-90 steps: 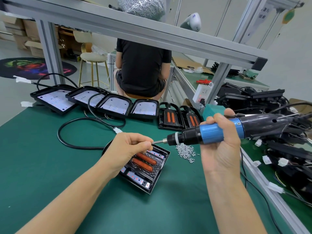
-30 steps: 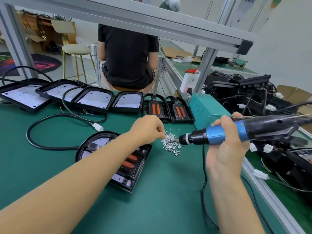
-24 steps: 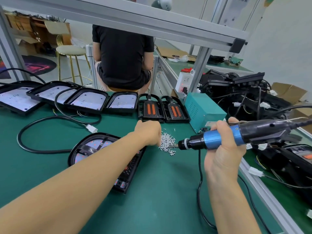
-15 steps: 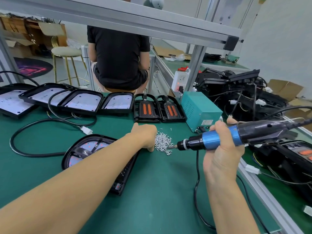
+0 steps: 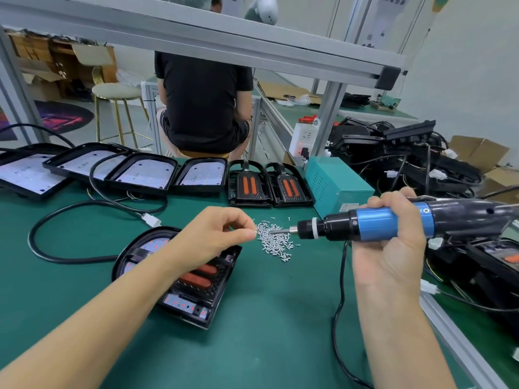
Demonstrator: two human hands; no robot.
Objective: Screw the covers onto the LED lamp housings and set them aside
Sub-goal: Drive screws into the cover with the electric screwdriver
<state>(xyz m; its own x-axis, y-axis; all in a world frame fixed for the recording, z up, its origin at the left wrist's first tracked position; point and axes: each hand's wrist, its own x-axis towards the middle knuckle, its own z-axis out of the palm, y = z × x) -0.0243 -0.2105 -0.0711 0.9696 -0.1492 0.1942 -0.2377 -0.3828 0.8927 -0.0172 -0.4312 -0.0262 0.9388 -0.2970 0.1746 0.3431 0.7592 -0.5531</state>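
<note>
A black LED lamp housing with its cover and two orange strips lies on the green table under my left forearm. My left hand hovers above it and pinches a small screw between thumb and forefinger, beside a pile of silver screws. My right hand grips a blue and black electric screwdriver, held level with its bit pointing left over the pile, a short way from my left fingertips.
Several open housings and two covered lamps line the table's back. A teal power box stands at the right, black cables loop at the left, a heap of lamps lies right. A person sits beyond.
My left hand went from the lamp to the screw pile, dipped into it, and has now lifted with a screw pinched. The screwdriver stayed level, bit near the pile.
</note>
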